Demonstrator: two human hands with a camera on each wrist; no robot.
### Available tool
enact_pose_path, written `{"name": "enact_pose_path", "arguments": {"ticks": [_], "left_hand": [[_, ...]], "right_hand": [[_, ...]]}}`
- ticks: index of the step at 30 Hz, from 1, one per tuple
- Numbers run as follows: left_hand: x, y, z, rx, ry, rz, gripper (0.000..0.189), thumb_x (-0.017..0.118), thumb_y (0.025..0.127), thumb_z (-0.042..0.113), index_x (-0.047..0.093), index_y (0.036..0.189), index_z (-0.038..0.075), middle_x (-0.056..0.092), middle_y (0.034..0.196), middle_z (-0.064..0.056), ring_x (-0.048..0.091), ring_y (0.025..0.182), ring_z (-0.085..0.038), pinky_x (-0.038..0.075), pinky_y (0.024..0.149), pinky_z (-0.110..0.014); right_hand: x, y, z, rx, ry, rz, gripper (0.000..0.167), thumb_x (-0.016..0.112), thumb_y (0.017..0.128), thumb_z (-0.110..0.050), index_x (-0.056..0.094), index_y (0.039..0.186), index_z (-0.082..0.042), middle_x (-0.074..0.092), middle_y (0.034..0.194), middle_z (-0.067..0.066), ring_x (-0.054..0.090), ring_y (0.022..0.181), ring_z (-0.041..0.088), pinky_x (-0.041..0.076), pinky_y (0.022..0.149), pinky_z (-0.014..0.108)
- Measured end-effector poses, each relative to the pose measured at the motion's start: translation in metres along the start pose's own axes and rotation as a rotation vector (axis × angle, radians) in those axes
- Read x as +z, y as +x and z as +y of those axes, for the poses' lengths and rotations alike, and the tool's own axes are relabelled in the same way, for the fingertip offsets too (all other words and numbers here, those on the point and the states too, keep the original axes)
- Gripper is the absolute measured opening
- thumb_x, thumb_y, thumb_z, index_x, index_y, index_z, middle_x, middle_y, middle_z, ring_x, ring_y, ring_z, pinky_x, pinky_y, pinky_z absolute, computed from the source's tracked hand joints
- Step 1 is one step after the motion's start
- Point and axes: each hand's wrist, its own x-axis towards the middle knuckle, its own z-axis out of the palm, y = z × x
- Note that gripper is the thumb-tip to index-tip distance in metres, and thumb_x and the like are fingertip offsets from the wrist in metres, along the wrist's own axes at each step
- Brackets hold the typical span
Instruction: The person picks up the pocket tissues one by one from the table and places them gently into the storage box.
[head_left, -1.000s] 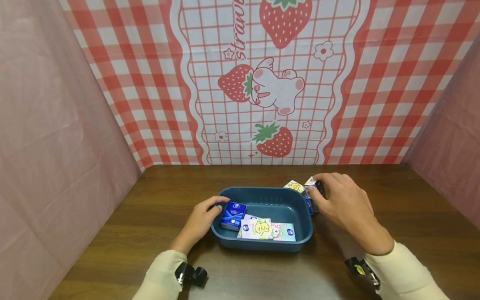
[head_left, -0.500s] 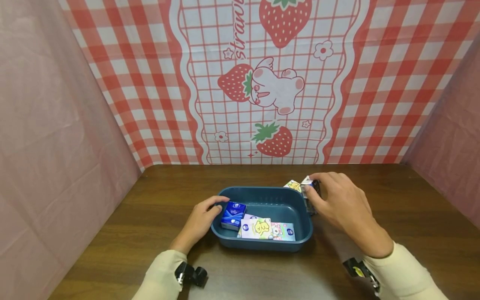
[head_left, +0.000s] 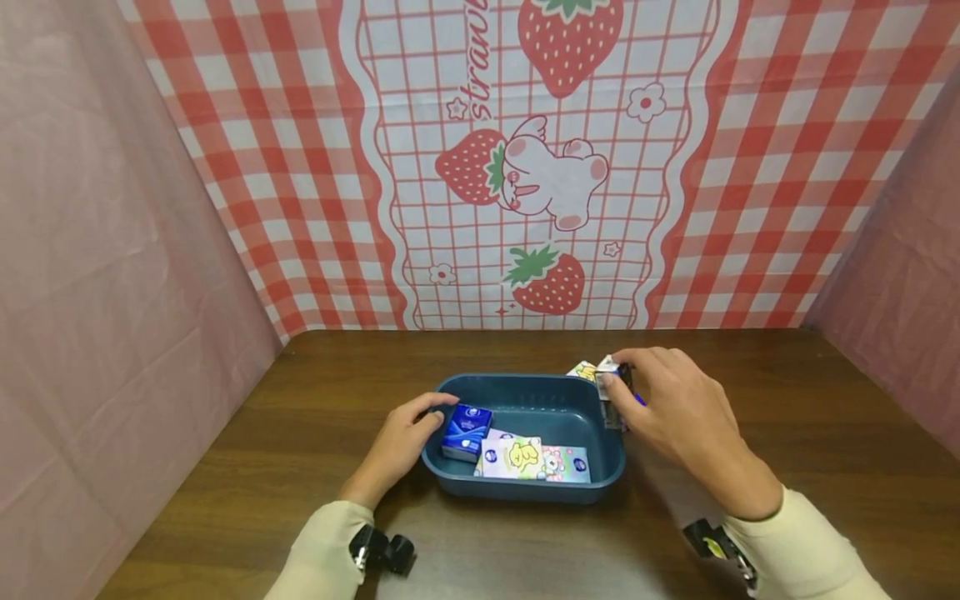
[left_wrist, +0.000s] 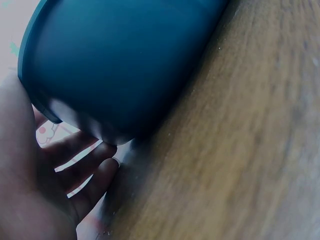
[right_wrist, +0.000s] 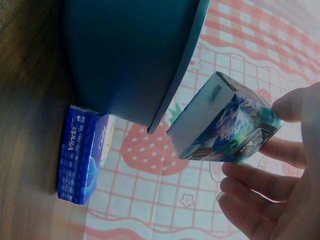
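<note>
My left hand (head_left: 402, 442) holds the left end of a dark teal plastic bin (head_left: 517, 493), its thumb at the rim; in the left wrist view several fingers (left_wrist: 95, 185) reach along the outside wall. My right hand (head_left: 675, 408) pinches a tissue packet (right_wrist: 235, 125) with a dark floral print and a pale side, tilted beside the bin's right rim. Inside the bin lie a blue tissue packet (head_left: 467, 429) at the left, a packet with a yellow cartoon (head_left: 513, 457) and a pastel packet (head_left: 567, 464), with another partly hidden beneath.
A blue Vinda packet (right_wrist: 80, 155) stands on the table beside the bin's right end, mostly hidden behind my right hand in the head view. Behind the bin's back right corner sits a yellow-printed packet (head_left: 583, 370). A strawberry-print cloth (head_left: 540, 167) hangs behind the wooden table (head_left: 300, 467).
My right hand has moved a little left with the floral tissue packet, which now overlaps the bin's right rim in the head view. The left hand and bin have stayed put.
</note>
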Motion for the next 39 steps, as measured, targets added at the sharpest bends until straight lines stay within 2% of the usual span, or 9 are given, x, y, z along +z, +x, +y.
{"name": "enact_pose_path", "arguments": {"ticks": [16,28,34,39], "left_hand": [[0.0,-0.001,-0.001,-0.014,-0.019,-0.007,0.027,0.056,0.099,0.012,0.072,0.12,0.02,0.066,0.127,0.001,0.055,0.128,-0.024,0.037,0.11,-0.053],[0.0,0.0,-0.001,-0.021,-0.018,-0.012,0.028,0.055,0.1,0.013,0.072,0.12,0.021,0.066,0.127,0.001,0.054,0.128,-0.024,0.038,0.11,-0.053],[0.0,-0.001,0.001,-0.012,-0.03,-0.005,0.027,0.056,0.1,0.012,0.072,0.12,0.02,0.067,0.127,0.0,0.055,0.127,-0.024,0.037,0.11,-0.052],[-0.001,-0.002,0.001,-0.014,-0.036,-0.008,0.027,0.056,0.1,0.013,0.072,0.119,0.02,0.066,0.127,0.001,0.055,0.128,-0.023,0.037,0.111,-0.052]], "right_hand": [[0.003,-0.001,-0.009,-0.04,0.015,-0.013,0.028,0.07,0.09,-0.037,0.072,0.11,-0.016,0.073,0.102,0.007,0.064,0.093,0.026,0.056,0.064,0.05],[0.008,-0.003,-0.012,-0.033,0.0,-0.087,0.035,0.067,0.093,-0.041,0.072,0.115,-0.013,0.072,0.108,0.009,0.065,0.099,0.029,0.058,0.071,0.051],[0.01,-0.003,-0.013,-0.066,0.005,-0.067,0.035,0.067,0.092,-0.041,0.072,0.111,-0.012,0.073,0.105,0.009,0.066,0.095,0.028,0.058,0.068,0.049],[0.012,-0.004,-0.014,-0.059,0.0,-0.096,0.036,0.066,0.093,-0.043,0.072,0.112,-0.012,0.073,0.105,0.009,0.066,0.095,0.027,0.058,0.069,0.049]]}}
